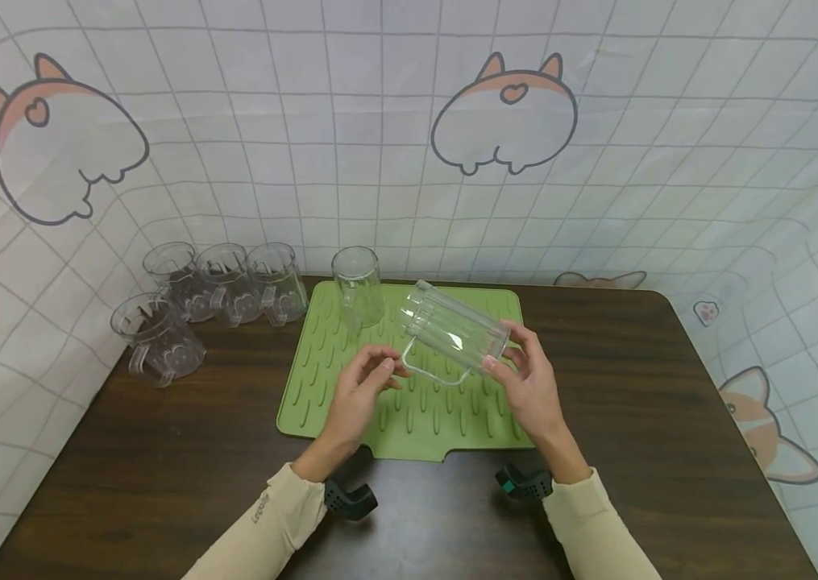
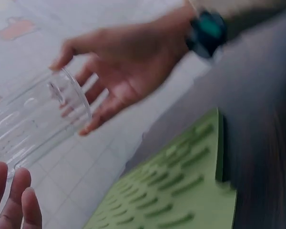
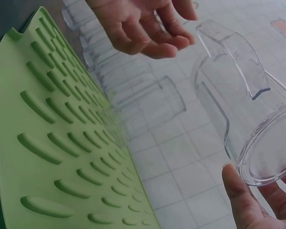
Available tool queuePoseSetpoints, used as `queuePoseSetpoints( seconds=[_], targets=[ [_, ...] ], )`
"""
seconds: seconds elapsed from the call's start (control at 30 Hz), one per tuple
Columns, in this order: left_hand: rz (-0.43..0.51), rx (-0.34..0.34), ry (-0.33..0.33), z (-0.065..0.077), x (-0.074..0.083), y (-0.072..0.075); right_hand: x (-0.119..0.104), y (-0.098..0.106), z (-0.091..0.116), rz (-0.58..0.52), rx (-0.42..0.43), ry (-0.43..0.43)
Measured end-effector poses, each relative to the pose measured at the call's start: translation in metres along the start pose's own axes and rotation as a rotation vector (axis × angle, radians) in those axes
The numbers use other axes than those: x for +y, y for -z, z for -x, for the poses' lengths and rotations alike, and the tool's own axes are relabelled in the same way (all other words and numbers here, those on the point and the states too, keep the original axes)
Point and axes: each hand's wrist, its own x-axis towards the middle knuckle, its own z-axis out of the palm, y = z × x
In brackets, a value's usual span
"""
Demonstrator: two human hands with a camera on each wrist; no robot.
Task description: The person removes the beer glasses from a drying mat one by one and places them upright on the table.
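My right hand [image 1: 527,385] grips a clear mug [image 1: 452,322] by its base end, with thumb and fingers around the bottom rim. The mug lies tilted in the air over the green drying mat [image 1: 409,441], its mouth toward the upper left and its handle [image 3: 238,57] toward me. Close to the handle is my left hand [image 1: 363,387], fingers loosely bent and holding nothing. In the right wrist view the left fingers [image 3: 155,40] are apart from the mug. A second clear mug [image 1: 359,286] stands upright on the mat's back left part.
Several clear mugs stand upright on the dark wooden table [image 1: 641,419] left of the mat, one mug [image 1: 158,338] nearest the left edge. A white gridded cloth [image 1: 394,161] with cartoon animals rises behind the table and at both sides.
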Motion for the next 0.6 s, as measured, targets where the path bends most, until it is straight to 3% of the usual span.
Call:
queuePoseSetpoints(
  seconds=[0.13, 0.27, 0.43, 0.6],
  targets=[
    [0.270, -0.030, 0.082, 0.000, -0.001, -0.005, 0.002, -0.001, 0.001, -0.025, 0.001, 0.013],
    [0.439, -0.060, 0.112, 0.000, -0.003, -0.009, 0.003, -0.003, 0.001, -0.045, 0.004, 0.027],
    [0.561, -0.068, 0.150, 0.001, -0.006, -0.015, 0.004, -0.006, 0.001, -0.071, 0.009, 0.021],
    [0.623, -0.074, 0.189, 0.002, -0.009, -0.019, 0.006, -0.008, 0.001, -0.079, 0.011, 0.016]
  ],
)
